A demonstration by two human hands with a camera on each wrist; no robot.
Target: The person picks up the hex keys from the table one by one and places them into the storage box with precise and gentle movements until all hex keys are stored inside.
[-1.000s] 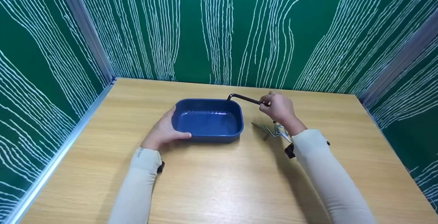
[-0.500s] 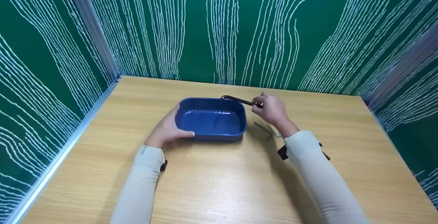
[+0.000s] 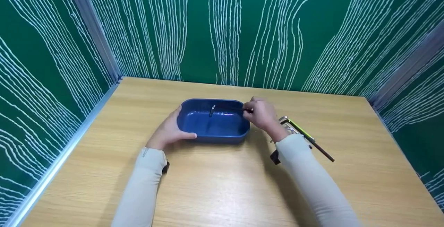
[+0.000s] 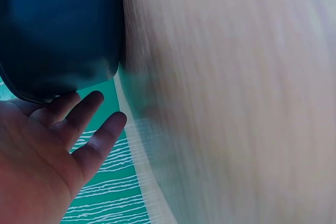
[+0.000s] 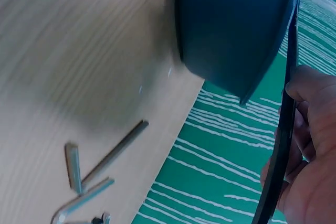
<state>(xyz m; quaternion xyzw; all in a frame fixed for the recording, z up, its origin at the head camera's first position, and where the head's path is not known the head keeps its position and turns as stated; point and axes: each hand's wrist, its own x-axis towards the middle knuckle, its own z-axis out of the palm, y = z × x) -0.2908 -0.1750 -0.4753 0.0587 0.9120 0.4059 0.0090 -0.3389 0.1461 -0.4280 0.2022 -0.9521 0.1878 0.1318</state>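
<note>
A dark blue rectangular container (image 3: pixel 215 139) stands on the table, and inside it only the blue floor shows. At its left end my left hand (image 3: pixel 170 130) holds it, thumb along the near rim and fingers against the left side; in the left wrist view some fingertips stand apart from the wall. My right hand (image 3: pixel 261 114) pinches the long arm of a black hex key (image 3: pixel 212 110) at the right rim. The key's bent short end points down inside the container's walls. In the right wrist view the shaft (image 5: pixel 286 129) lies between thumb and fingers.
Several hex keys lie right of the container, partly under my right forearm. Among them are a yellow-green one (image 3: pixel 301 129), a long dark one (image 3: pixel 322 150) and silver ones (image 5: pixel 115 150). Green walls with white lines border the wooden table (image 3: pixel 215 178).
My right hand has moved left and slightly lower, bringing the black hex key from the far right rim to over the container's inside. The left hand keeps its place on the container.
</note>
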